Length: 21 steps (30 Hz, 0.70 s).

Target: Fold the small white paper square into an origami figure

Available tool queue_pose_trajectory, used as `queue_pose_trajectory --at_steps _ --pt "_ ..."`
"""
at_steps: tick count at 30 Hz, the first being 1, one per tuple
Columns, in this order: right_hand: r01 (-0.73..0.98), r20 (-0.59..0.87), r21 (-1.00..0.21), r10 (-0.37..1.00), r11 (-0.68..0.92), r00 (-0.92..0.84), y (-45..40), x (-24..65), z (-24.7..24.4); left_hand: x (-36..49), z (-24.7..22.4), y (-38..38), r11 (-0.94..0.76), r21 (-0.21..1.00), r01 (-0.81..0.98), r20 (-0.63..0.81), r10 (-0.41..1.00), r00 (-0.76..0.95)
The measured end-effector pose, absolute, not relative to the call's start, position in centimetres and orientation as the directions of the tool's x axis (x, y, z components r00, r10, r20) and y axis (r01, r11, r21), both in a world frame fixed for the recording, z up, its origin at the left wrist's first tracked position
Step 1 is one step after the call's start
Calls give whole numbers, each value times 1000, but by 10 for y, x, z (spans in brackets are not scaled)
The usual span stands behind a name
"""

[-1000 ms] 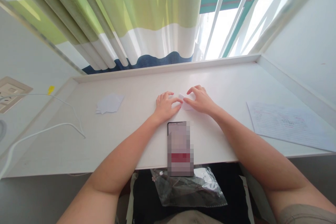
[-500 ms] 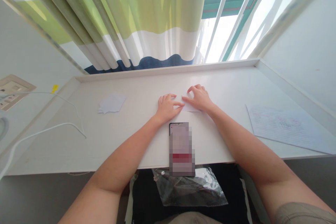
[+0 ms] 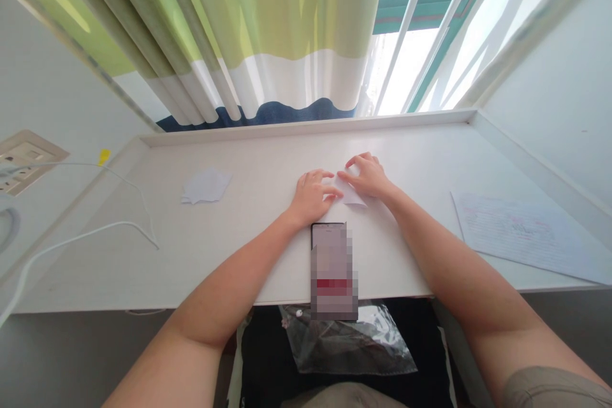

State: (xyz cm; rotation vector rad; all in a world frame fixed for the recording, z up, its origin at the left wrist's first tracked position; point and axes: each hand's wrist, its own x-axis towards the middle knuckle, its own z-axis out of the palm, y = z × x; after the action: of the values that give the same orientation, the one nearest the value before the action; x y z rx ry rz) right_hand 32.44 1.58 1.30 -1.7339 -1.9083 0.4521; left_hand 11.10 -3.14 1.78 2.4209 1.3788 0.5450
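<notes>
Between two bare hands on a white counter (image 3: 229,261), a small piece of plain white paper (image 3: 352,196) lies partly hidden under the fingers, its near edge drawn to a point at the lower right. At its left edge, the left hand (image 3: 313,196) rests palm down, upper fingers spread from the lower ones, whose tips reach the paper; whether they pinch it cannot be told. Opposite, the right hand (image 3: 367,175) arches over the sheet, a narrow gap between thumb and curled fingers. Both forearms angle inward. Just below the left hand sits a phone (image 3: 329,261); well to its left, more paper pieces (image 3: 206,186).
</notes>
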Motion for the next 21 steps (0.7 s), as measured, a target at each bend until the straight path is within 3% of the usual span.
queue_pose_trajectory --at_steps 5,9,13,21 --pt "740 187 -611 960 280 -208 4 341 18 111 16 -31 -571 415 708 197 816 543" --pt "713 22 -597 896 367 -443 -7 354 27 111 17 -29 -583 433 688 177 803 569" --pt "748 -74 -571 886 339 -458 -10 360 32 110 18 -28 -575 433 694 175 809 561" --pt "712 -104 -622 867 325 -487 -5 372 31 110 19 -27 -624 412 664 143 764 629"
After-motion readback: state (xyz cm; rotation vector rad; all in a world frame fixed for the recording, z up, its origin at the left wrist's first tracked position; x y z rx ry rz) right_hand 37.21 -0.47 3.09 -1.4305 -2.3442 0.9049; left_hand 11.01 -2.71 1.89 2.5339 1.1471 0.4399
